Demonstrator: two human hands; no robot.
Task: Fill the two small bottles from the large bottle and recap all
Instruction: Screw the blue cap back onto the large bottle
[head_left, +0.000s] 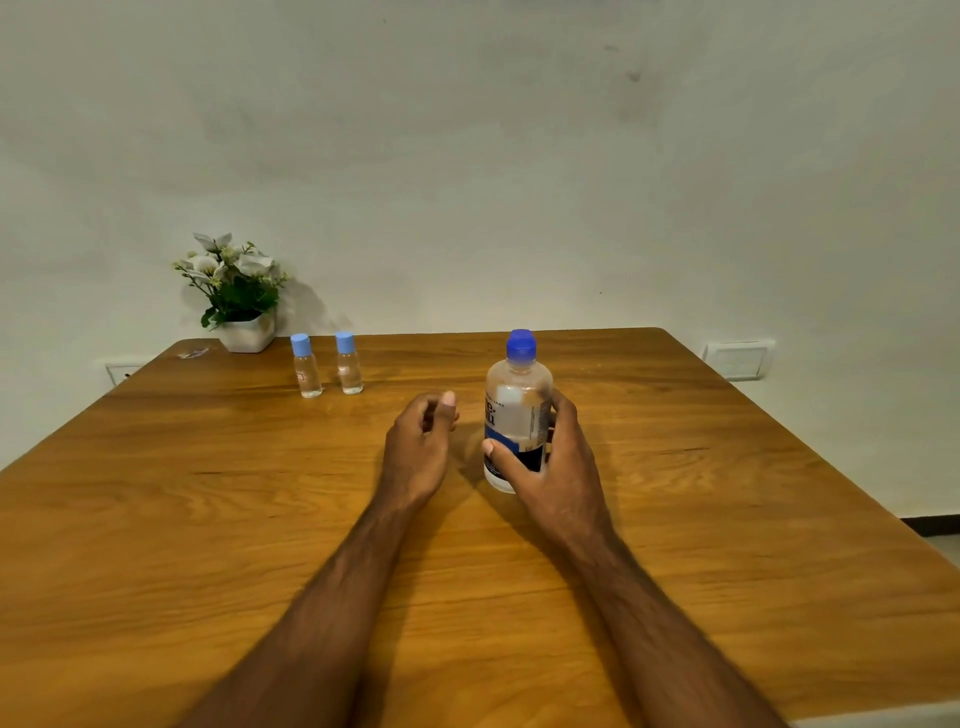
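Note:
The large clear bottle (516, 410) stands upright on the wooden table (208, 519), its dark blue cap (521, 344) on. My right hand (553, 467) grips its lower body, thumb across the label and fingers round the far side. My left hand (421, 447) hovers just left of the bottle, fingers loosely curled, holding nothing. Two small clear bottles, one on the left (306, 370) and one on the right (348, 366), stand side by side at the back left, each with a light blue cap on.
A white pot with white flowers (239, 299) sits at the table's back left corner against the wall. A small scrap (193, 353) lies near that corner. Wall sockets show at left (120, 372) and right (737, 358).

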